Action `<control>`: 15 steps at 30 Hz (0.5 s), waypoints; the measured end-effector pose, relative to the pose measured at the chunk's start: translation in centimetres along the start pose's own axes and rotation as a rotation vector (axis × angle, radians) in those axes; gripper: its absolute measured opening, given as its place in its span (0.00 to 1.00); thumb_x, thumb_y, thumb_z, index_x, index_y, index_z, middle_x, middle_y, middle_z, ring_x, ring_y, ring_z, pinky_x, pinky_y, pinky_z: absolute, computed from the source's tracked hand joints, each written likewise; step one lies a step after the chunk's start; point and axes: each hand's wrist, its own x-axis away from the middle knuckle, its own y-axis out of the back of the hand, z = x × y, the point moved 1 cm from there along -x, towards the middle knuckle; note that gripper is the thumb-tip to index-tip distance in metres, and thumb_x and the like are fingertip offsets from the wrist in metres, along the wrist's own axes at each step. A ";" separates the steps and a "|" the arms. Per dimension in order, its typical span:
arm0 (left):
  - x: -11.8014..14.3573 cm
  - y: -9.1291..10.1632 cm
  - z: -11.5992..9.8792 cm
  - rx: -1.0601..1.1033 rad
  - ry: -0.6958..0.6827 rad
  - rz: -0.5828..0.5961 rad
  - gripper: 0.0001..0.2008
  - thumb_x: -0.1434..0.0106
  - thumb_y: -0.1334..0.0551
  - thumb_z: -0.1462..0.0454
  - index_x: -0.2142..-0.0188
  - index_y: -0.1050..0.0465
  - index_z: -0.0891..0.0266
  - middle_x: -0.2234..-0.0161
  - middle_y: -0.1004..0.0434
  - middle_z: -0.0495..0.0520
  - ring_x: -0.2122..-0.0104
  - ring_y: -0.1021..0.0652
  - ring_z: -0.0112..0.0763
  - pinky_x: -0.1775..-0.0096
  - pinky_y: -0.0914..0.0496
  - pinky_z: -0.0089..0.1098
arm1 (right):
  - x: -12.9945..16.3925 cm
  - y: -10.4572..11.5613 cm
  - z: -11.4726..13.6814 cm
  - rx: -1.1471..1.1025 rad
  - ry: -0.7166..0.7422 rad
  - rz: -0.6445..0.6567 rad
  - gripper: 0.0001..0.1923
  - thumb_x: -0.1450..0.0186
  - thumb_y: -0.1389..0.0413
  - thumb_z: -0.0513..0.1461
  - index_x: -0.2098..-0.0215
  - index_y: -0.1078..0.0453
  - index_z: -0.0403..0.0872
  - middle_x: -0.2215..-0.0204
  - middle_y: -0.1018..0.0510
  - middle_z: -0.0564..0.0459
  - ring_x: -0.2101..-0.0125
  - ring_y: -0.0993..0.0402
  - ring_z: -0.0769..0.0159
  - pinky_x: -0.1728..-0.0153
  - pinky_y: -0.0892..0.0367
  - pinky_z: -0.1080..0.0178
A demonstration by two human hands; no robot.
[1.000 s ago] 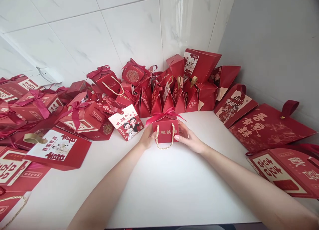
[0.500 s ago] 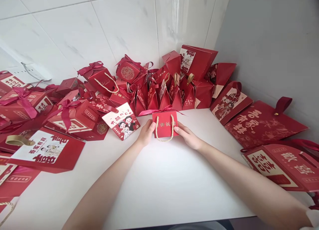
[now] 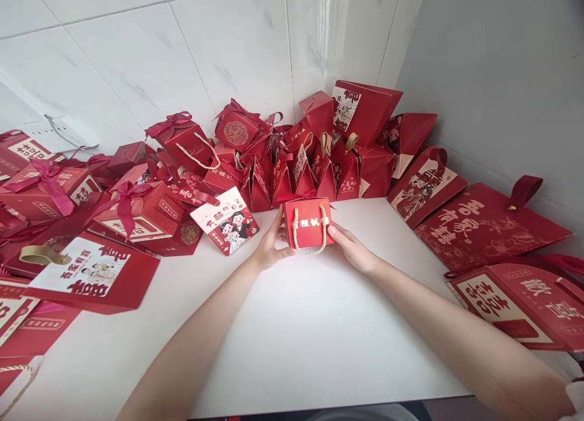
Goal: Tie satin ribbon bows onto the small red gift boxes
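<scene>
Between my two hands is a small red gift box (image 3: 310,211) with gold lettering on the side facing me. A twisted gold cord handle (image 3: 311,252) hangs down its front, and a dark red ribbon (image 3: 296,196) shows at its top back edge. My left hand (image 3: 272,243) is closed on the box's left side, thumb near the lower corner. On the right side, my right hand (image 3: 350,246) grips it with the thumb at the front edge; its other fingers are mostly hidden. Just left of my left hand stands a card-fronted box (image 3: 227,221) with a cartoon couple.
Red gift boxes crowd the white table (image 3: 319,336) along the tiled wall (image 3: 237,50). Ribboned boxes (image 3: 141,217) pile up at the left. A large flat red bag (image 3: 483,226) and a handled box (image 3: 515,305) lie at the right, by the grey wall (image 3: 493,92).
The small box has tilted so its lettered front faces me more directly. My left hand's thumb has shifted lower on it. The whole view has slid slightly.
</scene>
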 end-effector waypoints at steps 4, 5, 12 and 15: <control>0.0 0.1 0.3 -0.047 -0.009 0.009 0.49 0.45 0.35 0.42 0.31 0.51 0.54 0.36 0.40 0.63 0.41 0.33 0.54 0.48 0.32 0.45 | 0.1 -0.1 0.1 -0.014 -0.020 -0.030 0.25 0.28 0.53 0.55 0.39 0.36 0.52 0.36 0.36 0.52 0.40 0.35 0.55 0.40 0.36 0.50; 0.0 0.1 0.3 -0.050 -0.007 0.010 0.48 0.44 0.36 0.42 0.31 0.51 0.54 0.36 0.40 0.63 0.42 0.32 0.54 0.48 0.32 0.44 | 0.1 -0.1 0.2 -0.010 -0.020 -0.033 0.25 0.28 0.52 0.54 0.39 0.36 0.52 0.36 0.36 0.51 0.40 0.35 0.55 0.40 0.35 0.51; 0.1 -0.8 -0.9 -0.003 0.011 -0.170 0.35 0.33 0.44 0.49 0.31 0.51 0.51 0.33 0.43 0.61 0.47 0.25 0.44 0.47 0.30 0.43 | 0.4 -0.4 -0.6 0.264 0.152 -0.418 0.41 0.37 0.38 0.53 0.32 0.49 0.52 0.36 0.38 0.43 0.41 0.35 0.52 0.48 0.28 0.49; 0.2 -1.5 -0.9 0.075 0.017 -0.142 0.37 0.33 0.46 0.46 0.30 0.55 0.53 0.32 0.45 0.63 0.42 0.29 0.48 0.44 0.32 0.46 | 0.7 -0.7 -0.8 0.546 0.246 -0.582 0.46 0.42 0.33 0.52 0.33 0.48 0.51 0.37 0.39 0.42 0.39 0.39 0.50 0.48 0.28 0.48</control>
